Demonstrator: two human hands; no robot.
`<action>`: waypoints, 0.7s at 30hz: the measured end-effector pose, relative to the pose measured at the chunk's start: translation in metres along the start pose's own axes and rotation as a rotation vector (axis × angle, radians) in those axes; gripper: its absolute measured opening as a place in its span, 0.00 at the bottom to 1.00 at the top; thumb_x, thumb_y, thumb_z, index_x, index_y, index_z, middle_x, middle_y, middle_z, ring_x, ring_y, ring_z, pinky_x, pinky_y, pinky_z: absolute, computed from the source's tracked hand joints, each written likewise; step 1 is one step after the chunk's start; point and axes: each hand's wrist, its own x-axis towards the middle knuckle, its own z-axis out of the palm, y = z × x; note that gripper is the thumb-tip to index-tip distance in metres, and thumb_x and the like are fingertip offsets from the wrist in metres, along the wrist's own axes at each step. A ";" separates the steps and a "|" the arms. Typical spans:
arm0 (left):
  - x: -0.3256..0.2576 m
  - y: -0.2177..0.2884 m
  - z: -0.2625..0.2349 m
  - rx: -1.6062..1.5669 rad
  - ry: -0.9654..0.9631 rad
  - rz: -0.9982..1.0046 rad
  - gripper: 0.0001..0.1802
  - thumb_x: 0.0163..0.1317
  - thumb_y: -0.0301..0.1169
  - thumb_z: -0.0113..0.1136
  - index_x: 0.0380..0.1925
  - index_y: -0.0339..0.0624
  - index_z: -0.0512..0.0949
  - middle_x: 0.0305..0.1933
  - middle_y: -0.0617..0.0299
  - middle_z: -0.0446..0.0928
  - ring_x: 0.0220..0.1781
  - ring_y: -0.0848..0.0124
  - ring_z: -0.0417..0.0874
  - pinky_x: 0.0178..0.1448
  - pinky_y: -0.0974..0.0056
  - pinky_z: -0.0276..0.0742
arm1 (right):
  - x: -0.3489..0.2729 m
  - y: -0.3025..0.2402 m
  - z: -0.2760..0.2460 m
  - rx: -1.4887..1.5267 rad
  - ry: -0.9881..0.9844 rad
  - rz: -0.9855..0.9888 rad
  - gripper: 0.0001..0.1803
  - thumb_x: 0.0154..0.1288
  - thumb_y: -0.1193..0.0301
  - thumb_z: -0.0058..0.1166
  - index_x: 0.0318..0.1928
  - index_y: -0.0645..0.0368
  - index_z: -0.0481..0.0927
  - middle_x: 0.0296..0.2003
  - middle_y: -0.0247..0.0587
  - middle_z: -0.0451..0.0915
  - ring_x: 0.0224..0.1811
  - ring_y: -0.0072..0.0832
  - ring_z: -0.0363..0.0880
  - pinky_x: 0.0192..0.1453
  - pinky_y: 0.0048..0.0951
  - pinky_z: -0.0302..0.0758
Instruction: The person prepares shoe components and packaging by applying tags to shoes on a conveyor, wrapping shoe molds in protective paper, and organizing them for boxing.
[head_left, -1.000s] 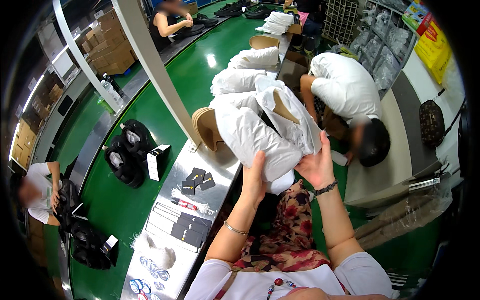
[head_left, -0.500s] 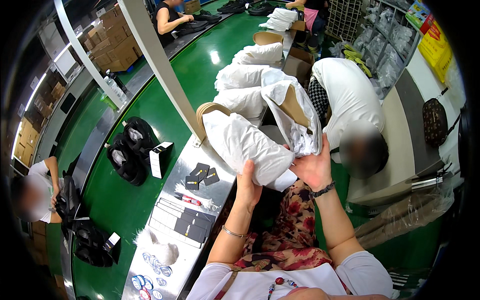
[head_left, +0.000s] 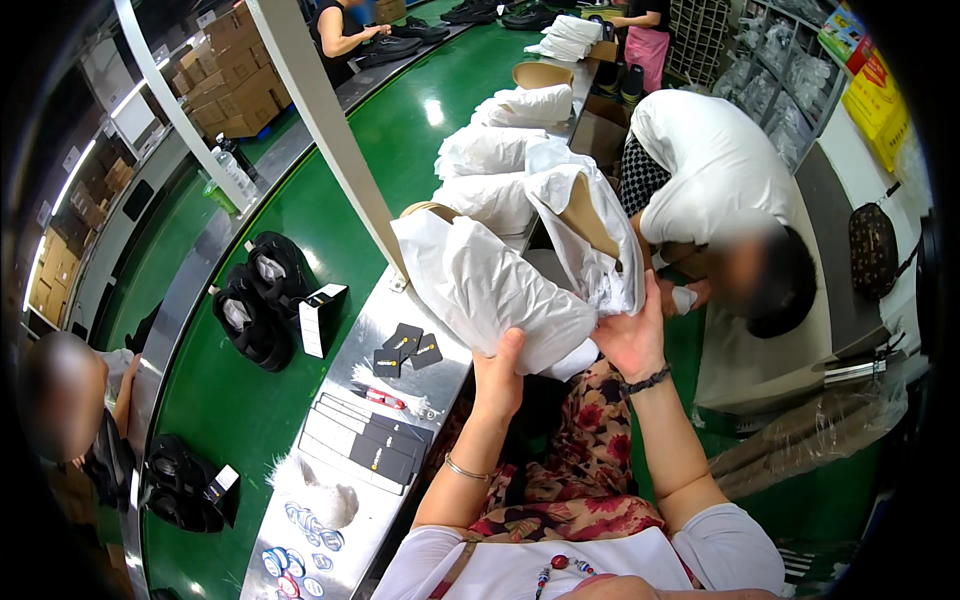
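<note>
My left hand (head_left: pixel 497 375) is closed on the lower end of a plump bundle (head_left: pixel 490 280) wrapped in white tissue paper, its thumb pressed on the paper. A tan curved edge shows at the bundle's far end. Beside it, my right hand (head_left: pixel 635 335) supports the near end of a second white tissue-paper bundle (head_left: pixel 612 285), partly open with a smooth tan surface inside. The two bundles lean close together, at the right edge of the metal ledge. What sits inside the paper is mostly hidden.
On the metal ledge (head_left: pixel 375 530) lie black tags (head_left: pixel 404 335), a red-handled tool (head_left: pixel 385 399), white fasteners and round stickers. More wrapped bundles (head_left: pixel 490 150) line up beyond. Black shoes (head_left: pixel 262 295) sit on the green belt (head_left: pixel 380 120). A bent-over co-worker (head_left: pixel 715 150) is at my right.
The left bundle has tilted more upright and covers more of its tan edge. The co-worker at right has shifted, bringing a hand into view. The person at far left has moved.
</note>
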 end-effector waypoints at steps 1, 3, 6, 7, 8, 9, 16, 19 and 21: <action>0.001 -0.004 -0.002 0.016 0.012 -0.006 0.45 0.56 0.44 0.62 0.66 0.40 0.48 0.64 0.54 0.59 0.65 0.60 0.62 0.68 0.55 0.58 | -0.004 0.003 0.003 -0.100 0.037 -0.091 0.35 0.60 0.44 0.47 0.61 0.53 0.65 0.57 0.38 0.68 0.58 0.36 0.66 0.62 0.45 0.60; 0.007 -0.008 0.001 0.044 0.026 -0.008 0.46 0.55 0.43 0.63 0.66 0.40 0.48 0.64 0.55 0.59 0.66 0.60 0.61 0.68 0.55 0.57 | -0.008 0.013 0.009 -0.400 0.050 -0.329 0.33 0.60 0.49 0.50 0.60 0.56 0.64 0.55 0.39 0.69 0.55 0.33 0.67 0.60 0.39 0.63; 0.017 -0.022 -0.004 -0.126 -0.040 -0.116 0.42 0.58 0.52 0.56 0.64 0.40 0.54 0.64 0.55 0.62 0.65 0.59 0.63 0.69 0.54 0.57 | -0.016 0.033 0.018 -0.796 0.076 -0.640 0.30 0.58 0.65 0.58 0.56 0.62 0.60 0.48 0.40 0.68 0.52 0.25 0.67 0.56 0.26 0.66; 0.021 -0.027 -0.010 -0.196 -0.053 -0.178 0.41 0.58 0.54 0.54 0.64 0.40 0.56 0.64 0.55 0.62 0.65 0.59 0.63 0.69 0.53 0.57 | -0.018 0.038 0.021 -0.953 0.028 -0.708 0.37 0.55 0.66 0.61 0.58 0.63 0.54 0.50 0.42 0.65 0.52 0.27 0.66 0.56 0.29 0.66; 0.022 -0.026 -0.004 -0.181 -0.033 -0.209 0.42 0.57 0.60 0.50 0.63 0.41 0.58 0.63 0.55 0.64 0.65 0.58 0.63 0.69 0.51 0.56 | -0.020 0.043 0.024 -1.026 0.023 -0.739 0.39 0.54 0.65 0.62 0.59 0.63 0.51 0.52 0.43 0.63 0.53 0.28 0.66 0.56 0.29 0.66; 0.024 -0.026 -0.002 -0.200 -0.052 -0.220 0.43 0.56 0.60 0.51 0.63 0.42 0.58 0.64 0.56 0.64 0.65 0.58 0.63 0.69 0.51 0.56 | -0.023 0.046 0.027 -1.099 0.018 -0.768 0.42 0.53 0.65 0.63 0.60 0.63 0.49 0.53 0.45 0.61 0.54 0.29 0.65 0.57 0.30 0.66; 0.030 -0.025 0.004 -0.385 -0.141 -0.253 0.42 0.55 0.57 0.55 0.63 0.42 0.58 0.64 0.56 0.63 0.65 0.58 0.64 0.68 0.52 0.58 | -0.017 0.051 0.019 -0.985 -0.066 -0.732 0.48 0.45 0.71 0.68 0.61 0.62 0.47 0.56 0.46 0.58 0.59 0.32 0.61 0.62 0.35 0.65; 0.040 -0.032 0.001 -0.359 -0.175 -0.308 0.45 0.54 0.61 0.53 0.64 0.45 0.56 0.66 0.57 0.61 0.66 0.56 0.62 0.68 0.47 0.57 | -0.013 0.050 0.016 -0.923 -0.010 -0.723 0.50 0.44 0.71 0.68 0.61 0.62 0.47 0.56 0.46 0.58 0.60 0.32 0.61 0.62 0.35 0.65; 0.046 -0.034 0.006 -0.369 -0.172 -0.335 0.44 0.56 0.61 0.51 0.65 0.47 0.55 0.67 0.57 0.60 0.67 0.57 0.61 0.68 0.47 0.56 | -0.007 0.048 0.002 -0.959 0.003 -0.775 0.50 0.42 0.72 0.69 0.62 0.62 0.47 0.56 0.46 0.58 0.59 0.33 0.61 0.61 0.34 0.66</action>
